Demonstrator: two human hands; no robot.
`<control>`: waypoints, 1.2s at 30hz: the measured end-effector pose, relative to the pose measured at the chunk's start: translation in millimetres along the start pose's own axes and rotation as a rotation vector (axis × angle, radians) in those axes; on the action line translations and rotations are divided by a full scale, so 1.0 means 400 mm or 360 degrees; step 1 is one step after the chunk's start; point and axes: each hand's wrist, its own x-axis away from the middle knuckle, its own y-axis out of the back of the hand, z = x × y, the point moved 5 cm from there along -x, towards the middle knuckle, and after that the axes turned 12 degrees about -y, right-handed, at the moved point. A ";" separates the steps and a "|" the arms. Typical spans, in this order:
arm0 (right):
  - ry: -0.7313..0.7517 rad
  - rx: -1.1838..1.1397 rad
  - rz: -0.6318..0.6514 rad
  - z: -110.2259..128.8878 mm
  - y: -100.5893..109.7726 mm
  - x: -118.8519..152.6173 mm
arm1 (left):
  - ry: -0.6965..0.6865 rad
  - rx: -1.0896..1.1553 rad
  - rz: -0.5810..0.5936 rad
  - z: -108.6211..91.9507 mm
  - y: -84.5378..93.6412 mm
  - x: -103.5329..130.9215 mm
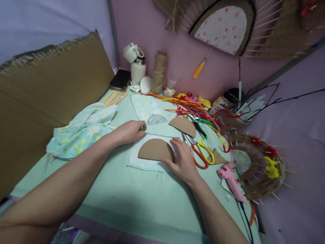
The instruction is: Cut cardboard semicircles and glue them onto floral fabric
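Observation:
A brown cardboard half-circle (155, 149) lies flat on a pale floral cloth piece (142, 164) at the middle of the table. My right hand (183, 161) rests over its right end, thumb and fingers apart on the cardboard and cloth. At the cloth's upper left edge is my left hand (130, 131), its fingers curled together; whatever is between them is too small to make out. A clear protractor (156, 119) lies just beyond, on the table. To its right sits a second cardboard half-circle (183, 126), beside scissors with red and yellow handles (204, 154).
Crumpled floral cloth (81, 132) lies at the left by a tall cardboard panel (58, 81). Colourful pipe cleaners (182, 101), a twine roll (159, 73) and a white bottle (138, 71) stand or lie at the back. A pink glue gun (232, 181) is at the right.

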 end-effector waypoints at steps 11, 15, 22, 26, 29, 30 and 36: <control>-0.0159 0.0100 0.0083 0.010 0.085 0.094 | 0.0047 -0.0193 0.0018 -0.005 -0.012 -0.007; -0.0125 0.0257 0.0188 0.018 0.056 0.139 | -0.0013 -0.0231 0.0000 -0.008 -0.017 -0.014; -0.0160 0.0377 0.0126 -0.003 0.049 0.179 | -0.0178 -0.0187 0.0045 -0.034 -0.037 -0.023; -0.0244 0.0312 0.0103 -0.006 0.065 0.207 | -0.0192 -0.0176 0.0057 -0.046 -0.041 -0.022; -0.0286 0.0264 0.0044 -0.016 0.087 0.223 | -0.0162 -0.0156 0.0028 -0.037 -0.041 -0.021; -0.0299 0.0258 0.0010 -0.024 0.098 0.229 | -0.0165 -0.0145 0.0008 -0.035 -0.040 -0.021; -0.0549 0.0422 -0.0311 -0.135 0.214 0.278 | -0.0387 -0.0241 -0.0437 -0.080 -0.008 -0.016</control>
